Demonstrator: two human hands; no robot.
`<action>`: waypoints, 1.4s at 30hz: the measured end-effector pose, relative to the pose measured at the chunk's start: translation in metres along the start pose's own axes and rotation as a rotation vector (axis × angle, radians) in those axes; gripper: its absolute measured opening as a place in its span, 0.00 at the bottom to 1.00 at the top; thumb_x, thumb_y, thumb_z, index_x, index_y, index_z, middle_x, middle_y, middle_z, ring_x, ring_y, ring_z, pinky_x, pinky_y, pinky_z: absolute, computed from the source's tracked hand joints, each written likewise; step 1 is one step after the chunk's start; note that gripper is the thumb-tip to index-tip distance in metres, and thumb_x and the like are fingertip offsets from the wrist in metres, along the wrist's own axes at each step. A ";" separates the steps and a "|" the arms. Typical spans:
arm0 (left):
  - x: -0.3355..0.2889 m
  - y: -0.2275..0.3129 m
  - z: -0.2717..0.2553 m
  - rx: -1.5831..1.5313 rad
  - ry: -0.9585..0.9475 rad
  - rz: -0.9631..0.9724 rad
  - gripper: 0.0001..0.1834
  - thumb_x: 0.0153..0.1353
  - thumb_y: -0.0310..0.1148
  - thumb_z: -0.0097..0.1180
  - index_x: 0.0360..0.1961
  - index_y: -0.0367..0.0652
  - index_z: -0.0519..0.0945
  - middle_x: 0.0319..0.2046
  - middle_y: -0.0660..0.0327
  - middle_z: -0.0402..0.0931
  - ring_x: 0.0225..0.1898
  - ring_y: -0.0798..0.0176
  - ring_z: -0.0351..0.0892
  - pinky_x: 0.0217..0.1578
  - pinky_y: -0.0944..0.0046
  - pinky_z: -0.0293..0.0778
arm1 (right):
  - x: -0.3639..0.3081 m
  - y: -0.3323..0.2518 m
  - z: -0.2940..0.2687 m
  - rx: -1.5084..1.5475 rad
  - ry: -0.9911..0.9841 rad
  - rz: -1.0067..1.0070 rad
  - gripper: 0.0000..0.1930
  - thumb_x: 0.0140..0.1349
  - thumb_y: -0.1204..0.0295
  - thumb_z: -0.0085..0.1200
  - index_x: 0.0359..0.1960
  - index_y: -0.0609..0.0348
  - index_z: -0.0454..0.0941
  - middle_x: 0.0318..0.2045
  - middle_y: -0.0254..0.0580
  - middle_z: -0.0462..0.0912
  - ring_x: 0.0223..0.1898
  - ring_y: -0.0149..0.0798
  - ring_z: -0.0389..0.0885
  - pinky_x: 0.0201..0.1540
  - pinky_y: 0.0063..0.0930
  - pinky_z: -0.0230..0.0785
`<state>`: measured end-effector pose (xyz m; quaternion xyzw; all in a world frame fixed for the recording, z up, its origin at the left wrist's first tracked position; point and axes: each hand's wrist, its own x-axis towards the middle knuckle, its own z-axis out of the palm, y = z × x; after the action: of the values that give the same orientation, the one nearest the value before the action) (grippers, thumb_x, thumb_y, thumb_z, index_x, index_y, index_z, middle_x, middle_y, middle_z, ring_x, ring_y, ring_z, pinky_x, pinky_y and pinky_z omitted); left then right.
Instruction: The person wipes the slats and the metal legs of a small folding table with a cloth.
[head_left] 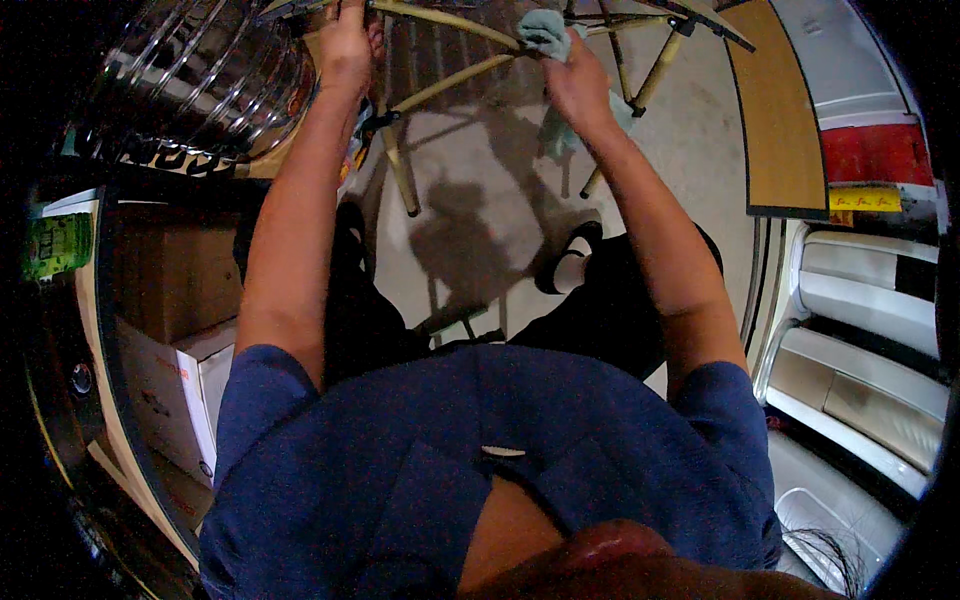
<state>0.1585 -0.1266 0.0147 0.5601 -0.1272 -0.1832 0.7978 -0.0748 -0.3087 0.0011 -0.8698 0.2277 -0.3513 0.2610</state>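
A frame of yellowish, crossing legs (455,82) with dark joints, like a folding stool or chair, stands before me at the top edge. My left hand (346,55) is closed at its upper left part; the fingertips are partly cut off by the picture's edge. At the point where the legs cross, my right hand (578,85) presses a bunched pale green cloth (545,33) against the frame. Some of that cloth, or a second one, hangs below the right hand. Both arms reach forward over my knees.
At the upper left is a large shiny ribbed container (215,75). A shelf with cardboard boxes (160,390) stands on my left. White appliance-like units (870,370) and a brown board (785,110) line the right. My feet rest on the grey floor (680,170).
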 end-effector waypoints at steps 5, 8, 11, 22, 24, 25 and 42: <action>0.000 -0.005 0.004 0.012 -0.015 -0.120 0.19 0.68 0.53 0.49 0.49 0.51 0.72 0.16 0.67 0.57 0.14 0.67 0.55 0.16 0.63 0.55 | 0.043 0.084 -0.053 0.156 0.071 0.369 0.16 0.64 0.63 0.54 0.45 0.62 0.77 0.37 0.52 0.82 0.39 0.51 0.81 0.42 0.43 0.73; -0.011 -0.006 0.003 -0.008 0.011 -0.022 0.21 0.68 0.53 0.49 0.51 0.50 0.70 0.19 0.66 0.62 0.17 0.67 0.59 0.19 0.62 0.60 | 0.053 0.031 -0.089 0.767 0.228 0.555 0.12 0.65 0.63 0.54 0.42 0.57 0.77 0.34 0.41 0.80 0.33 0.37 0.79 0.32 0.36 0.72; -0.012 -0.002 0.002 0.099 0.014 -0.042 0.26 0.68 0.54 0.50 0.60 0.51 0.67 0.22 0.65 0.65 0.20 0.67 0.62 0.23 0.61 0.62 | 0.047 0.036 -0.069 0.534 0.214 0.476 0.13 0.65 0.63 0.53 0.43 0.59 0.77 0.37 0.41 0.80 0.33 0.39 0.78 0.35 0.36 0.72; 0.016 -0.008 -0.008 0.093 -0.051 -0.061 0.25 0.68 0.51 0.50 0.58 0.47 0.68 0.20 0.64 0.65 0.19 0.66 0.61 0.21 0.61 0.62 | 0.006 -0.036 -0.059 0.263 0.000 0.208 0.11 0.61 0.71 0.53 0.42 0.62 0.82 0.35 0.38 0.81 0.36 0.36 0.77 0.41 0.31 0.70; 0.013 -0.002 -0.001 0.216 -0.030 -0.014 0.21 0.68 0.51 0.49 0.49 0.44 0.72 0.20 0.64 0.65 0.18 0.66 0.60 0.21 0.60 0.59 | -0.007 -0.033 -0.040 0.110 0.198 -0.088 0.12 0.59 0.76 0.52 0.44 0.61 0.80 0.41 0.42 0.79 0.43 0.43 0.75 0.48 0.34 0.68; 0.018 0.001 -0.007 0.344 -0.027 -0.054 0.21 0.68 0.51 0.48 0.47 0.44 0.72 0.20 0.64 0.65 0.17 0.66 0.60 0.21 0.59 0.59 | -0.022 -0.049 -0.028 0.163 0.167 -0.193 0.13 0.57 0.78 0.52 0.45 0.59 0.78 0.43 0.46 0.78 0.46 0.50 0.73 0.52 0.38 0.66; -0.008 -0.003 0.015 -0.050 -0.007 -0.074 0.22 0.66 0.51 0.55 0.26 0.44 0.70 0.14 0.66 0.61 0.14 0.66 0.59 0.17 0.61 0.57 | -0.040 -0.041 0.083 0.379 -0.025 0.158 0.13 0.63 0.71 0.52 0.47 0.63 0.74 0.46 0.48 0.78 0.46 0.45 0.75 0.50 0.37 0.68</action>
<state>0.1445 -0.1368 0.0176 0.5437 -0.1047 -0.2175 0.8038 -0.0313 -0.2295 -0.0446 -0.7889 0.2216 -0.3553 0.4496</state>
